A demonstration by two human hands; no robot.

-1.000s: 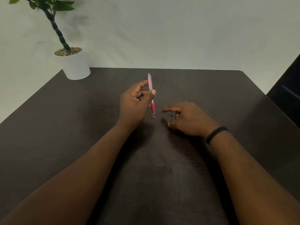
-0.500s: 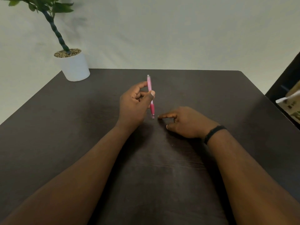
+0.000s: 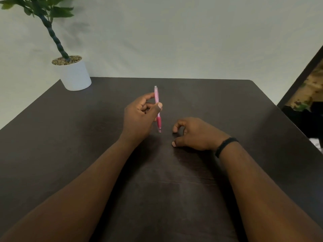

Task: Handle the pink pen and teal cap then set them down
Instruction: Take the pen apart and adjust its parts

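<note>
My left hand (image 3: 139, 117) grips the pink pen (image 3: 156, 95) between thumb and fingers, above the dark table (image 3: 70, 137). The pen stands nearly upright, its tip pointing down toward the tabletop and its pale clicker end up. My right hand (image 3: 194, 133) rests on the table just right of the pen tip, fingers loosely curled with a gap between thumb and forefinger; nothing shows in it. A black band circles its wrist. No teal cap is visible anywhere.
A white pot (image 3: 74, 75) with a green plant stands at the table's far left corner. A dark frame (image 3: 300, 75) and cluttered area lie off the right edge. A pale wall is behind the table.
My right forefinger, stretched toward the pen tip before, has curled back and the hand sits slightly farther right. The pen stays in my left hand, barely moved.
</note>
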